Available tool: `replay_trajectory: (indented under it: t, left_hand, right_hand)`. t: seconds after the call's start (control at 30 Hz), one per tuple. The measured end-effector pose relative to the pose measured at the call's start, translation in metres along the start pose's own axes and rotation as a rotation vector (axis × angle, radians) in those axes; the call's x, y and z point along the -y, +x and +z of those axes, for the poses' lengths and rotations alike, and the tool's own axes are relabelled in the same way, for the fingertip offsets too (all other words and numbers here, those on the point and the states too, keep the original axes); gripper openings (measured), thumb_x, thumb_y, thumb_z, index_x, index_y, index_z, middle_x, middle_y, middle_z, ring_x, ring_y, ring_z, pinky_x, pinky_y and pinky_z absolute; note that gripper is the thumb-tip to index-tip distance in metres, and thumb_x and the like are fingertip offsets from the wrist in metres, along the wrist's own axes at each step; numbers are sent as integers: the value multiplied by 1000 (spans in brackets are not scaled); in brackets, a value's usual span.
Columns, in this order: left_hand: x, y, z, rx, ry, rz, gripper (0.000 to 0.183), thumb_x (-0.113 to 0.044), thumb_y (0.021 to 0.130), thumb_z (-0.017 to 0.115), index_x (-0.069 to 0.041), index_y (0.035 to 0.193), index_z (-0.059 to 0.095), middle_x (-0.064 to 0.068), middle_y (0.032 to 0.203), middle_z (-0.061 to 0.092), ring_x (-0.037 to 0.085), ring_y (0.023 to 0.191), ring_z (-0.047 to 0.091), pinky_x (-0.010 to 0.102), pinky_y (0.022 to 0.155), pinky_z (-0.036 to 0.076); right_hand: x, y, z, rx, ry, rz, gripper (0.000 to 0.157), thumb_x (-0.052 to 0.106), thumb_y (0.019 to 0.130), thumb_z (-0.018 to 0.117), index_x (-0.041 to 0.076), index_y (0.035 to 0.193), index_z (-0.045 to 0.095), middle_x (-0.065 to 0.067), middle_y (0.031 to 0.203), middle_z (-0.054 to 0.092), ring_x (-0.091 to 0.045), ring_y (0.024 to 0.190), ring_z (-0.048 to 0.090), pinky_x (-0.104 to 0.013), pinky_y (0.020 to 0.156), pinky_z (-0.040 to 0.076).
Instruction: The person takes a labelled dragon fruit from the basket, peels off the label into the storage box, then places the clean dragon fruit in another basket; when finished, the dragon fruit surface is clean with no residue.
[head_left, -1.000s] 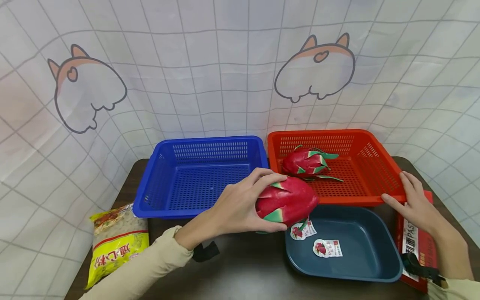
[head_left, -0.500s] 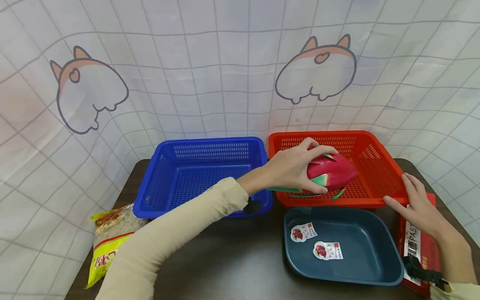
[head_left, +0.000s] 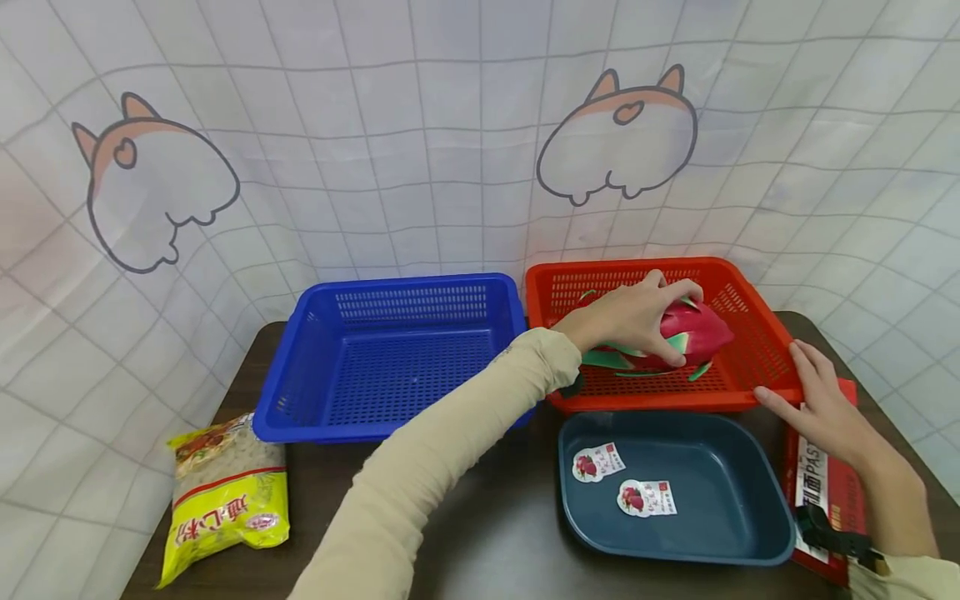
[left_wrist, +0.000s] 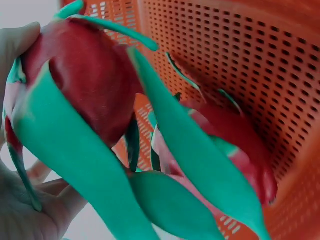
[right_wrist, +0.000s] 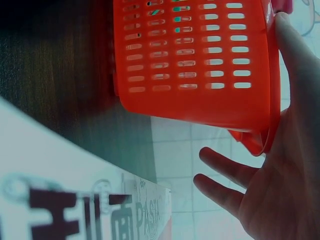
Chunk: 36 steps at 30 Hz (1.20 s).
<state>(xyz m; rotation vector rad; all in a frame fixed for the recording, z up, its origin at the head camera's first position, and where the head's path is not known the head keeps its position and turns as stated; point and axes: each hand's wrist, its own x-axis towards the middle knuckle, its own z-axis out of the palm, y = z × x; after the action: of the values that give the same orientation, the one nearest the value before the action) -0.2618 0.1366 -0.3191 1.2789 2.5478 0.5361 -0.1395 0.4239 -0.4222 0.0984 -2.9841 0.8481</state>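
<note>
My left hand (head_left: 628,319) grips a red dragon fruit (head_left: 703,333) inside the red basket (head_left: 652,402), thumb on the near side and fingers over the far side. Long green leaf scales hang from this fruit in the left wrist view. Beyond them a second dragon fruit (left_wrist: 237,145) lies in the basket; my hand mostly covers it in the head view. At the basket's front right corner rests my right hand (head_left: 832,421), its thumb along the rim. Two of its fingers (right_wrist: 225,172) stretch out straight outside the basket wall in the right wrist view.
Left of the red basket stands a blue basket (head_left: 390,429). In front sits a dark blue tray (head_left: 697,533) holding two dragon fruit labels (head_left: 647,498). A yellow food bag (head_left: 228,500) lies at the left; a red package (head_left: 843,500) marked PASTA lies under my right forearm.
My left hand has carried the dragon fruit from above the table, right and away from me, down into the red basket. My right hand stays at the basket's corner.
</note>
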Motion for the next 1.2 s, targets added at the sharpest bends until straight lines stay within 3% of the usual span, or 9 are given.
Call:
replay_trajectory:
  t: [0.27, 0.5, 0.63, 0.93, 1.2]
  left_hand:
    - [-3, 22, 16, 43, 19, -56, 79, -48, 75, 78, -34, 139, 34, 0, 129, 42, 8, 95, 51, 16, 76, 48]
    - [11, 21, 23, 164, -36, -69, 74, -44, 78, 78, -28, 136, 34, 2, 127, 41, 8, 91, 56, 17, 73, 48]
    - [17, 18, 25, 190, -41, -83, 74, -45, 78, 77, -26, 137, 34, 2, 127, 41, 7, 98, 52, 18, 78, 47]
    - [15, 25, 25, 229, 63, -77, 77, -52, 79, 73, -27, 139, 32, -2, 130, 47, 7, 113, 43, 20, 88, 47]
    - [2, 23, 19, 378, 152, -130, 72, -46, 87, 67, -23, 146, 31, -8, 145, 44, 5, 128, 45, 19, 100, 42]
  right_hand:
    - [2, 0, 1, -14, -3, -3, 96, 42, 91, 58, 5, 155, -4, -25, 160, -7, -54, 126, 18, -72, 78, 45]
    - [6, 4, 4, 9, 1, 5, 96, 43, 92, 56, 7, 155, -6, -22, 161, -9, -52, 129, 16, -74, 82, 39]
    - [6, 5, 5, 9, 0, 2, 96, 43, 92, 56, 6, 155, -5, -23, 160, -8, -53, 129, 16, -74, 81, 39]
    - [2, 3, 0, 4, -1, 3, 94, 42, 92, 55, 7, 156, -5, -23, 161, -8, -52, 128, 16, -75, 81, 39]
    - [2, -1, 0, 6, 1, 9, 95, 41, 92, 57, 6, 155, -5, -24, 160, -8, -52, 127, 18, -74, 81, 41]
